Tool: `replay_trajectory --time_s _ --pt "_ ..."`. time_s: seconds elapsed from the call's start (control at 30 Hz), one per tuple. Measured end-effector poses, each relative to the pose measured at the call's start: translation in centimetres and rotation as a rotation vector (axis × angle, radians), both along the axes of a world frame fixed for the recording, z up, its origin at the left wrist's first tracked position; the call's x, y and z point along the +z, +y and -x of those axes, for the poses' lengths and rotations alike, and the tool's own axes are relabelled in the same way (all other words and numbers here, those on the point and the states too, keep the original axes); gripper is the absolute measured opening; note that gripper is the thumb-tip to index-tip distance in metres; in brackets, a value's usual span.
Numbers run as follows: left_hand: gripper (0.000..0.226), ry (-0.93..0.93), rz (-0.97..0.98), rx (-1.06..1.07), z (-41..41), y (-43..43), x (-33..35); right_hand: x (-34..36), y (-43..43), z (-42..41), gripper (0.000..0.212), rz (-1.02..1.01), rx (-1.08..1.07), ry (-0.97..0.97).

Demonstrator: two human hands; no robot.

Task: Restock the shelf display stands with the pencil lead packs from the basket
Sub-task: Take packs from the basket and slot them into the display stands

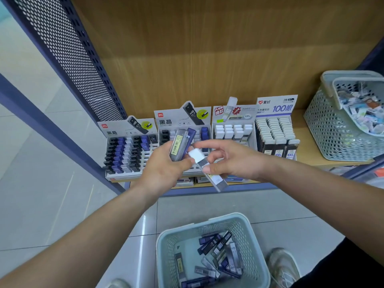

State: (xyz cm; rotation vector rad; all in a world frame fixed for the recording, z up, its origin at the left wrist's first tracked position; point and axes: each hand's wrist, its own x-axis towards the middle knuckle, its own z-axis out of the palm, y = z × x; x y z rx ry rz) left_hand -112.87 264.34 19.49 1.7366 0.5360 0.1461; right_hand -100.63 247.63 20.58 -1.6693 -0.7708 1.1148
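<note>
- The right hand (234, 161) pinches one white-capped lead pack (205, 165) between thumb and fingertips. Its long axis is a diagonal, with the white cap up and to the left and the clear grey body down and to the right.
- The left hand (164, 171) grips what look like two blue-capped lead packs (184, 143) side by side. They stand nearly upright, caps up and tilted slightly right, and one shows a yellow barcode label.
- Both hands hover in front of the shelf, over the second stand (166, 119) of four cardboard stands.
- The first stand (124, 129), on the left, holds rows of black, blue and white caps. The third stand (245, 113) holds white-capped packs. The fourth stand (276, 107) has three full columns of white caps.
- The floor basket (248, 223) is pale perforated plastic with rounded corners. The loose lead packs (216, 244) in it lie flat and crisscrossed, more than ten and too overlapped to count exactly.
- A second perforated shelf basket (324, 125), at the right, holds mixed small items.
- The shelf has a wood-grain back and a perforated metal side panel (68, 48).
</note>
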Motion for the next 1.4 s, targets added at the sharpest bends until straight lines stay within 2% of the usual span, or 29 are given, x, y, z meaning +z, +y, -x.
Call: replay_trajectory --time_s 0.07,0.13,0.27,0.37,0.5,0.7,1.2,1.33,1.4 --pt "0.010 0.042 -0.058 -0.004 0.0 0.1 -0.4 -0.3 -0.6 -0.6 0.056 0.019 0.009 -0.010" --pt "0.005 0.087 -0.071 0.009 0.1 0.2 -1.0 -0.6 -1.7 -1.8 0.043 0.054 -0.030 -0.016" --pt "0.006 0.135 -0.099 -0.054 0.4 0.2 -1.5 -2.0 -4.5 -6.3 0.010 0.099 -0.328 -0.112" --pt "0.009 0.154 -0.106 -0.117 0.6 -0.2 -1.7 -3.3 -6.2 -10.0 0.010 0.133 -0.496 -0.264" --pt "0.013 0.189 -0.103 -0.138 0.4 -0.4 -2.0 -4.7 -6.9 -12.9 0.015 0.208 -0.602 -0.493" --pt "0.013 0.193 -0.089 -0.145 -0.3 -0.4 -2.6 -6.6 -6.5 -14.5 0.014 0.292 -0.476 -0.771" --pt "0.012 0.201 -0.087 -0.153 -0.5 0.0 -2.4 -7.8 -6.2 -15.4 0.015 0.332 -0.385 -0.866" --pt "0.013 0.197 -0.084 -0.152 -0.3 0.1 -2.2 -8.1 -5.7 -15.5 0.005 0.310 -0.353 -1.031" --pt "0.013 0.199 -0.089 -0.148 -0.2 0.2 -2.1 -8.1 -5.5 -15.7 0.008 0.321 -0.332 -1.085"
